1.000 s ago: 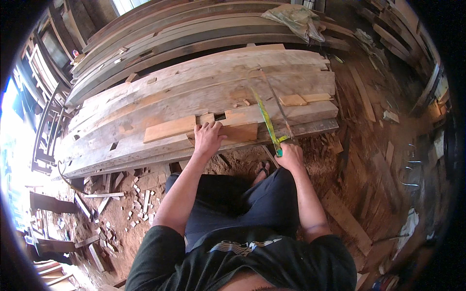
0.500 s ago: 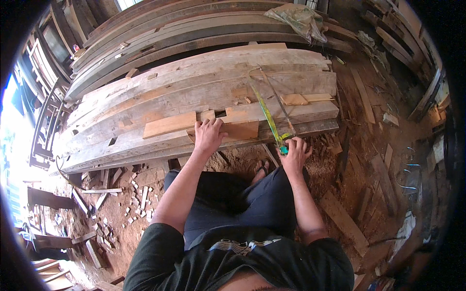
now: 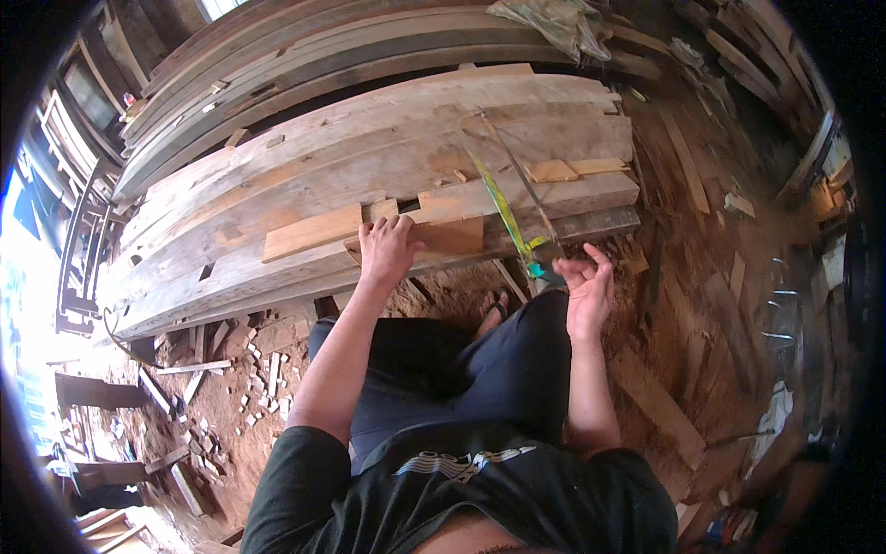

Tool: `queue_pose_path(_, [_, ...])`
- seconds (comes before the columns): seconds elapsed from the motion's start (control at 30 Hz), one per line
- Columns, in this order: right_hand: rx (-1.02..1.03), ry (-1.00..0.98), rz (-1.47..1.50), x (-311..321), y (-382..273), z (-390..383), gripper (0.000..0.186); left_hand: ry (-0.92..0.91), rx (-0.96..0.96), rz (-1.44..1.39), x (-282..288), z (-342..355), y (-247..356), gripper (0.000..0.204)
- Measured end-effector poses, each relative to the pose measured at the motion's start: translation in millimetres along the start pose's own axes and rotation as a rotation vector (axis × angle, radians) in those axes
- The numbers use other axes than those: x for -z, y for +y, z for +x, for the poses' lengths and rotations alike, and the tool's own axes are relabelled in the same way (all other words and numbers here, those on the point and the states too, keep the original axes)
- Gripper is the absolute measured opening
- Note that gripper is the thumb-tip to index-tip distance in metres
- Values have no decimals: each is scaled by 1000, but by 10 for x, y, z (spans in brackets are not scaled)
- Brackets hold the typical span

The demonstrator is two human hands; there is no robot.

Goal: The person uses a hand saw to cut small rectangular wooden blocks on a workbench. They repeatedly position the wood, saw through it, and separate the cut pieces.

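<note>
My left hand is at the bench's front edge, its fingers curled over the left end of a short brown wooden block and its thumb on the near side. A flat light board lies just left of those fingers. To the right, a bow saw with a yellow-green frame rests across the planks, its teal handle at the front edge. My right hand is beside that handle, palm turned up and fingers spread, holding nothing.
Long thick planks form the work surface, with more stacked beams behind. A small wood piece lies right of the saw. A plastic sack sits on the far beams. Small offcuts litter the sawdust floor at left.
My right hand has let go of the saw handle, moved right and opened, palm up. The saw stays lying on the planks. My left hand keeps its place on the block.
</note>
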State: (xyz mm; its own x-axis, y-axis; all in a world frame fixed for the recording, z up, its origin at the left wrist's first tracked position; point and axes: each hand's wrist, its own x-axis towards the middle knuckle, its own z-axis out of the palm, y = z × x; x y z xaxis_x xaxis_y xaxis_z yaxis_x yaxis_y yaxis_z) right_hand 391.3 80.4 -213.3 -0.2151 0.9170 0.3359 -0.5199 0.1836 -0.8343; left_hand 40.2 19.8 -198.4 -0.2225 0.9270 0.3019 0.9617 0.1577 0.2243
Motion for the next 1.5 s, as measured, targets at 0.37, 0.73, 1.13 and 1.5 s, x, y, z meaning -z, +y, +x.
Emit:
queue_pose_path(0.37, [-362,-74,591,-406,-334,-209,61,-5,-11,8,-52,-5,-26,38])
queue_pose_path(0.73, [-331,-103,340,3,-282,-269,55,-5,-3,-4,-38,-3,-22,38])
queue_pose_path(1.13, [-683,175,-1404,661,437,-787,74,11,-32,-29,-34,10,-53,37])
queue_pose_path(1.5, [-211,-26,-1077,14,-124,-235,53,20,-34,-53,-32,-28,-30,37])
